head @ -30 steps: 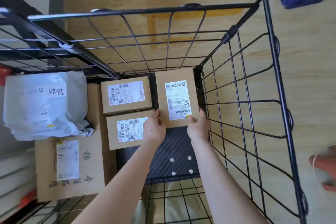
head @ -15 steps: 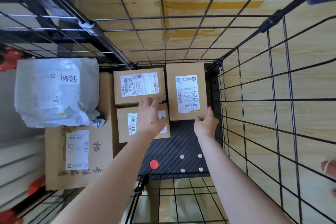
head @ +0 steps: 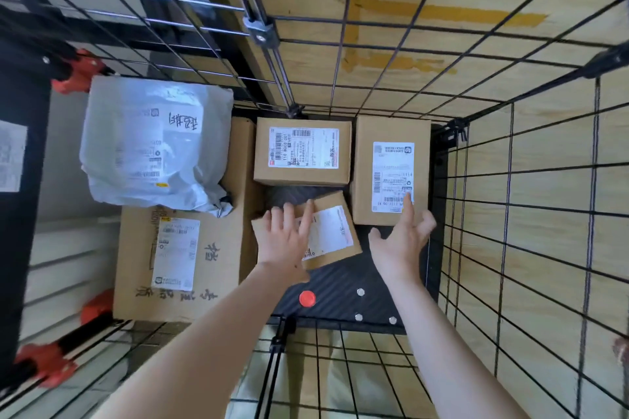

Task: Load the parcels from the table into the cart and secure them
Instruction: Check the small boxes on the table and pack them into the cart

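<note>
Parcel depot/warehouse: wire cage cart (head: 509, 211) w/ labelled cardboard parcels (head: 303, 153) ahead of left hand (head: 286, 241), poly mailer (head: 153, 146) to its left.

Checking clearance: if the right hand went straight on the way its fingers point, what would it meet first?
Probably the tall labelled box, just ahead of the right hand; its fingertips may be touching it, depth is unclear.

Saw bag (head: 149, 146) atop large box (head: 204, 265) at left in cart (head: 343, 282); rear-left box (head: 303, 153) beside rear-right box (head: 391, 170); front box (head: 333, 231) before them, under left hand (head: 284, 241).
</note>
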The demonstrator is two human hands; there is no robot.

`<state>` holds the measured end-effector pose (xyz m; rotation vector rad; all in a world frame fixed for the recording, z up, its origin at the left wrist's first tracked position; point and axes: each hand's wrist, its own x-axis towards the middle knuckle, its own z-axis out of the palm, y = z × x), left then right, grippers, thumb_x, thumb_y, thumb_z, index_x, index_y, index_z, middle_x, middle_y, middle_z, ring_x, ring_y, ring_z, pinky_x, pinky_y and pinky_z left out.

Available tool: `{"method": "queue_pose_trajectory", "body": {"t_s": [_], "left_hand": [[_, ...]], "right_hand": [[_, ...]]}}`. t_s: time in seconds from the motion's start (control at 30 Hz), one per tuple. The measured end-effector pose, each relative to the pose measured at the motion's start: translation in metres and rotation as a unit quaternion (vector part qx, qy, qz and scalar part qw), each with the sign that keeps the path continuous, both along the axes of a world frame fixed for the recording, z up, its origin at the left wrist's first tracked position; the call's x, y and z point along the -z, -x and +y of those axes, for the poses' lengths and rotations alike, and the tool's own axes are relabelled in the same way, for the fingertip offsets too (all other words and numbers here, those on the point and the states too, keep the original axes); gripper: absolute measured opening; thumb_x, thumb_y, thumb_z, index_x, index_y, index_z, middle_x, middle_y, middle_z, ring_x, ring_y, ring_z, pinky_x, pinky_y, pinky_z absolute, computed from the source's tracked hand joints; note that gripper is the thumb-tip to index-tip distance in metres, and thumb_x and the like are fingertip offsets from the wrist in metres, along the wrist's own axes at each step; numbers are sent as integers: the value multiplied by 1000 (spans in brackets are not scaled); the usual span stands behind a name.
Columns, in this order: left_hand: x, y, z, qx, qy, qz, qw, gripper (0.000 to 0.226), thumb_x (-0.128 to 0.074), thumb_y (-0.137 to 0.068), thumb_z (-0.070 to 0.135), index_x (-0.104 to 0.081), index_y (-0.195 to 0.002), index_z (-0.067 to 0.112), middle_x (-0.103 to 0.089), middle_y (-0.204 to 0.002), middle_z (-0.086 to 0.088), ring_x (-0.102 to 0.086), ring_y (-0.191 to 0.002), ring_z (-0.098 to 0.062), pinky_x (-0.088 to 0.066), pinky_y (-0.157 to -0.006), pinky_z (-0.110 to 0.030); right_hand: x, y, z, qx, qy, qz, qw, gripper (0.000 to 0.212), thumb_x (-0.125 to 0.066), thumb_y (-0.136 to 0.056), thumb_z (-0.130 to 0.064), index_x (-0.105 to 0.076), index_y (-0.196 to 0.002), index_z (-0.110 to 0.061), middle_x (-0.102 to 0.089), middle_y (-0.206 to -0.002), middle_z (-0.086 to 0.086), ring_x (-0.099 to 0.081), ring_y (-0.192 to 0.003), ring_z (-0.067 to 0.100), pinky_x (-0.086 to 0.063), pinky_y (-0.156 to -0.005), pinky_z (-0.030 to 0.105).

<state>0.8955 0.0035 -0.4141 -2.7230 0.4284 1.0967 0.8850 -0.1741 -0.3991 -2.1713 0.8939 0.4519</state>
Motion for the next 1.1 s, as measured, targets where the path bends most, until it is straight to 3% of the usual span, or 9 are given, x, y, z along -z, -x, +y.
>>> {"method": "queue_pose_trajectory", "body": {"t_s": [0.1,0.23,0.3,0.47,0.57,0.67,0.8,0.97,1.1], "left_hand": [[-6,27,-11,-183,0,34,982,139,-72,-57,68,18,-148,15,-19,-140,-17,-29,-127,-36,-31,-107,-44],[-4,53,-12,-408,-10,34,912,133,-66,-57,72,23,-142,20,-24,-138,-19,-31,-127,-37,-34,-107,-45],[-4,58,-6,-461,-19,19,887,128,-63,-62,71,23,-142,20,-22,-139,-22,-31,-128,-38,-34,-107,-44],[-2,77,5,-421,-13,-3,907,122,-57,-66,72,16,-146,19,-15,-138,-19,-29,-125,-35,-33,-104,-40],[2,91,8,-412,-34,15,910,127,-56,-64,79,19,-145,17,-16,-138,-18,-30,-126,-35,-34,-106,-39],[6,100,8,-404,-47,24,913,129,-54,-65,81,23,-145,15,-15,-140,-19,-29,-127,-34,-31,-108,-40],[7,100,6,-439,-42,26,897,129,-58,-64,79,22,-145,18,-12,-142,-17,-27,-128,-35,-31,-108,-40],[6,108,4,-484,-33,29,874,129,-64,-63,74,21,-144,20,-10,-145,-17,-24,-130,-36,-27,-111,-42],[6,110,0,-512,-28,1,859,126,-67,-62,74,11,-145,21,-12,-147,-15,-26,-130,-34,-26,-111,-42]], "right_hand": [[-6,-8,4,-10,-5,-19,1000,80,-63,-85,0,-23,-152,-18,-10,-147,10,-23,-137,27,-27,-104,21],[-10,-14,16,-51,-14,-46,998,74,-64,-83,2,-33,-147,-18,-19,-146,6,-26,-137,23,-27,-101,16],[-8,-18,22,-114,0,-68,991,66,-64,-83,1,-41,-143,-17,-27,-143,5,-29,-137,23,-26,-102,16],[3,-51,41,-291,61,-108,949,67,-67,-81,-2,-43,-142,-15,-33,-146,5,-25,-140,24,-28,-113,28],[20,-84,51,-417,117,-99,896,78,-69,-79,-5,-33,-147,-13,-25,-152,8,-17,-143,28,-26,-117,38],[32,-116,57,-504,179,-71,842,87,-73,-73,-12,-27,-147,-14,-19,-152,13,-13,-144,34,-21,-118,39],[35,-146,64,-540,209,7,816,93,-82,-64,-24,-28,-139,-16,-16,-149,16,-15,-141,35,-17,-117,42],[34,-145,68,-563,255,13,786,97,-85,-50,-39,-32,-129,-17,-29,-131,16,-32,-121,35,-24,-111,47],[28,-128,71,-535,257,-5,805,92,-80,-45,-46,-36,-120,-16,-33,-125,15,-34,-113,34,-30,-104,44]]}}
